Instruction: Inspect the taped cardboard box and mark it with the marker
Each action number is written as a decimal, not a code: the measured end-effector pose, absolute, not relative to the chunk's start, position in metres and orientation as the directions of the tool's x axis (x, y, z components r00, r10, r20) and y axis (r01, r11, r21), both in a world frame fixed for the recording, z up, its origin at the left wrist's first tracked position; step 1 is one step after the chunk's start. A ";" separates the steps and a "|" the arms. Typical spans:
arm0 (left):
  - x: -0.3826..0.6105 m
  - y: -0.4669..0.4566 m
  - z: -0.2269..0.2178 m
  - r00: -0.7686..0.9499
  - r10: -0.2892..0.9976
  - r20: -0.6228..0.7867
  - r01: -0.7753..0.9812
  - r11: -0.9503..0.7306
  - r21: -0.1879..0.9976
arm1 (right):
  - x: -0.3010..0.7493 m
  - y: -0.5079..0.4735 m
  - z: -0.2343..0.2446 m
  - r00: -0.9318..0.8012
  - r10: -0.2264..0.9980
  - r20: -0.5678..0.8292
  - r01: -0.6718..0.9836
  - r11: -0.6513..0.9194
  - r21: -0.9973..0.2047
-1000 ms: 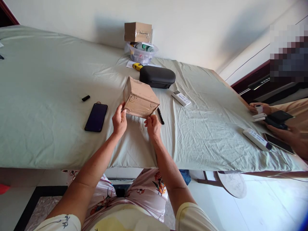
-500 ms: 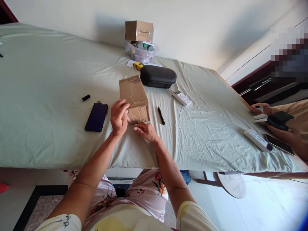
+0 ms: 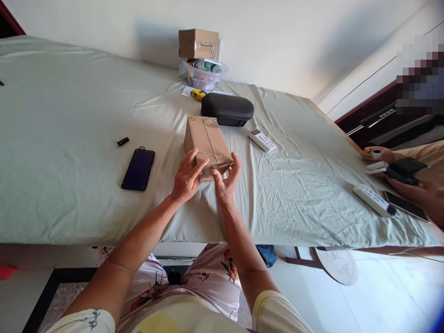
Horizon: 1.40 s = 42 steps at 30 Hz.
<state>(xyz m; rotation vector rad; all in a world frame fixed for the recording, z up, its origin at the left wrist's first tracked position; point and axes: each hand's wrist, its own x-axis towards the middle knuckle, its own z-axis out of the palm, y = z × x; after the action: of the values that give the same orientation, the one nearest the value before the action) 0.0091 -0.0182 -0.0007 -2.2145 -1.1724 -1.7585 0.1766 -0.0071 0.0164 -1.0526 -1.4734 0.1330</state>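
Observation:
A brown cardboard box (image 3: 209,136) sits in front of me on the cloth-covered table, turned slightly, its closed top facing up with dark scribbled marks at the far end. My left hand (image 3: 186,179) grips its near left corner, with fingertips on the top edge. Around the near right corner, my right hand (image 3: 227,182) has its thumb at the front face and its fingers along the side. To the left lie a dark phone (image 3: 138,169) and a small black cap (image 3: 123,141). The black pen is out of sight, probably behind the box or right hand.
Beyond the box stands a black zip case (image 3: 227,109), with a yellow tape measure (image 3: 198,95) beside it. A white box (image 3: 262,140) lies to the right. Farther back, a plastic basket (image 3: 204,76) carries another carton (image 3: 199,43). Another person's hands (image 3: 404,180) hold a dark device at the right.
The box has turned and shifted right, and its raised flap now lies down. My right hand has moved up onto the right corner; the left has slid right. The pen has become hidden.

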 end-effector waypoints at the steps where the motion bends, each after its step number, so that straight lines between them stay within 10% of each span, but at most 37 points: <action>1: 0.011 -0.019 -0.001 0.052 0.501 0.864 0.607 -0.703 0.371 | 0.173 -0.008 0.015 0.157 0.653 0.741 0.536 0.574 -0.619; 17: 0.008 -0.025 0.008 -0.059 0.479 0.876 0.557 -0.712 0.427 | 0.176 -0.006 0.018 0.277 0.687 0.672 0.274 0.614 -0.741; 42: -0.002 -0.019 0.002 -0.146 0.692 0.707 0.655 -0.468 0.593 | 0.153 -0.026 0.020 -0.029 0.482 0.875 0.380 0.815 -0.437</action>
<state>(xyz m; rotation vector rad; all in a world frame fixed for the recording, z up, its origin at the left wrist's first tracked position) -0.0018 -0.0194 0.0016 -2.0746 -1.6362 -1.7598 0.1528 -0.0264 0.0195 -0.6901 -1.6410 0.0933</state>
